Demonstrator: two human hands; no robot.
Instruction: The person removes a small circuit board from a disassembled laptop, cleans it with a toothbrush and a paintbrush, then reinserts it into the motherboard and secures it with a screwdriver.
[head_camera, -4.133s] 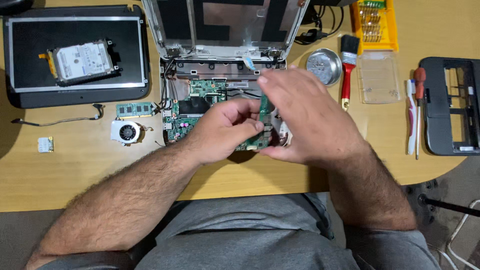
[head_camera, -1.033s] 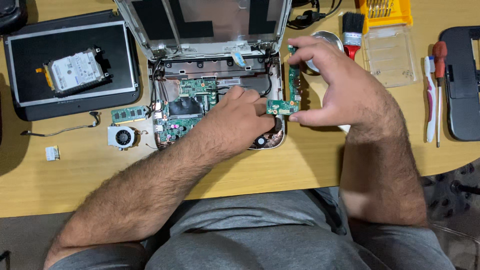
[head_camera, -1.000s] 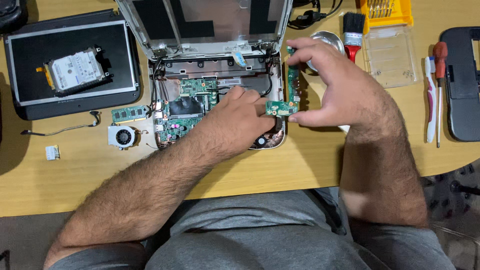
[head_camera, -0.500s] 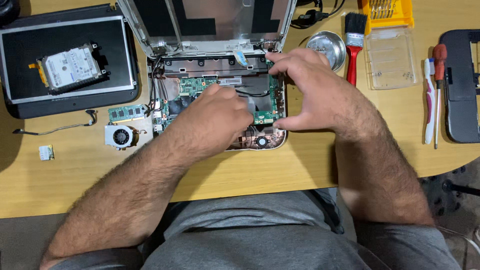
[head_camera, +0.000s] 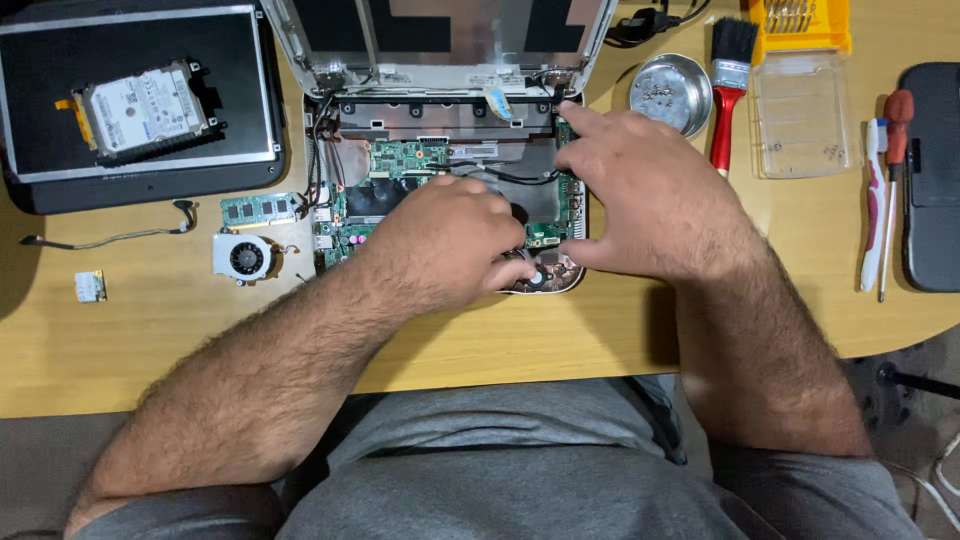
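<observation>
Landmark: the opened laptop base (head_camera: 345, 160), lid tipped back, main board (head_camera: 400, 160) bare inside.
Small green board (head_camera: 548, 234): sitting in the right-hand bay of the laptop base, along its right wall, only its lower corner and right edge showing past the fingers.
Right hand (head_camera: 650, 200): spread over that bay, forefinger up at the top right corner of the base, thumb at the lower edge of the small green board. It bears on the board rather than clenching it.
Left hand (head_camera: 445, 240): curled low in the base, fingertips at the front right corner by a round part; whether it pinches anything, I cannot tell.
Step, as I read it: seating the small green board into place.
Next move calls for: even downward pressure, edges square to the wall, cables kept out from under.
Left of the base: memory stick (head_camera: 258, 209), fan (head_camera: 243, 258), hard drive (head_camera: 135, 97).
Right of the base: metal dish (head_camera: 668, 95), red-handled brush (head_camera: 727, 90).
</observation>
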